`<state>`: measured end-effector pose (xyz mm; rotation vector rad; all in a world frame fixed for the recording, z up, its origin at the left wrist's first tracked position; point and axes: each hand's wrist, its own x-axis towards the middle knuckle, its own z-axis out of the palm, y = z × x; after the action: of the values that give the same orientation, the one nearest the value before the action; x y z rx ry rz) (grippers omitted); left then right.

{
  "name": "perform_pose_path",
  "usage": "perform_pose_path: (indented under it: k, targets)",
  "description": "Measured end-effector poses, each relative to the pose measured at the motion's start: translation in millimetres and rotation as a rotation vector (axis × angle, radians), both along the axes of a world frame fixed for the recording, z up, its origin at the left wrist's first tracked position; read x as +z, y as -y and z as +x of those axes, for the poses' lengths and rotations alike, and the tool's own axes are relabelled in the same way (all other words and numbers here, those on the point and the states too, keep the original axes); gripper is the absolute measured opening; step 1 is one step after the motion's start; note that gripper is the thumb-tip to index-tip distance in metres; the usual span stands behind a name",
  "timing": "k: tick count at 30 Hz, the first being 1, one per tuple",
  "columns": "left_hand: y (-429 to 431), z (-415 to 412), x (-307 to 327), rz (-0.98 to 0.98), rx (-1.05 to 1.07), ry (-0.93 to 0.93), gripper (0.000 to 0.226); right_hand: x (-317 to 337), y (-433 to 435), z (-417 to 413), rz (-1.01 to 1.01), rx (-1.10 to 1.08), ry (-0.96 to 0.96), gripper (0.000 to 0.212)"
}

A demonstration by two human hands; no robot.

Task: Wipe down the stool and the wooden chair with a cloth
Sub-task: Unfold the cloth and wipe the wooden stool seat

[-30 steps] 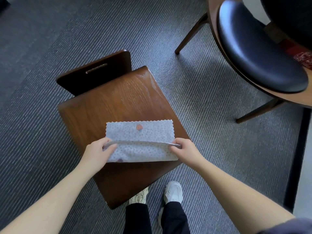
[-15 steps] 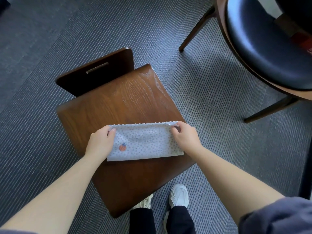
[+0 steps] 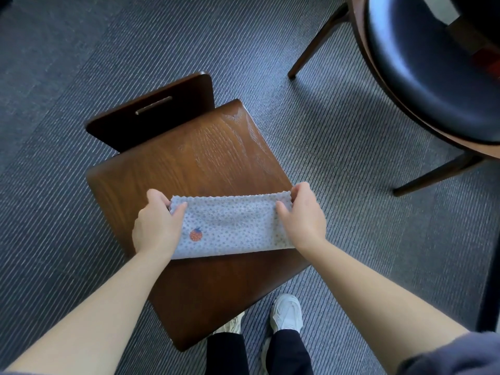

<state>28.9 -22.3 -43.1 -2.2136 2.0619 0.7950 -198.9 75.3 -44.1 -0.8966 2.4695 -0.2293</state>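
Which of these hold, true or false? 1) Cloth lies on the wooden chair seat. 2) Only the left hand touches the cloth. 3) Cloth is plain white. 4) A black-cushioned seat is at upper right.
1) True: the cloth lies folded on the wooden chair seat.
2) False: the left hand and the right hand each hold one end.
3) False: it is pale with small dots and an orange fruit print near the left hand.
4) True: the black-cushioned seat stands at upper right, on the carpet.
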Motion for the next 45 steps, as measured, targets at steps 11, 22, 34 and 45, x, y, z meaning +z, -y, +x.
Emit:
perform_pose_path:
  k: [11,22,34,45]
  targets:
    - [-47.8,-23.6,-50.4,-0.253,-0.864,0.242,0.063,-53.5,-9.5,54.3,-0.144,0.752,-0.213,0.062]
    - [-44.0,18.1,-53.6,-0.219,-0.670,0.241,0.071,-53.8,-31.4,14.9,0.011,0.648,-0.340,0.067]
    - [-27.1,10.9,-60.9,-0.265,-0.961,0.144,0.064,-57.4,-15.4,32.7,-0.098,0.848,-0.281,0.065]
    - [-99.2,-27.7,-30.2,-0.073,-0.386,0.026,0.070,-39.3,-35.3,35.9,-0.014,0.745,-0.243,0.066]
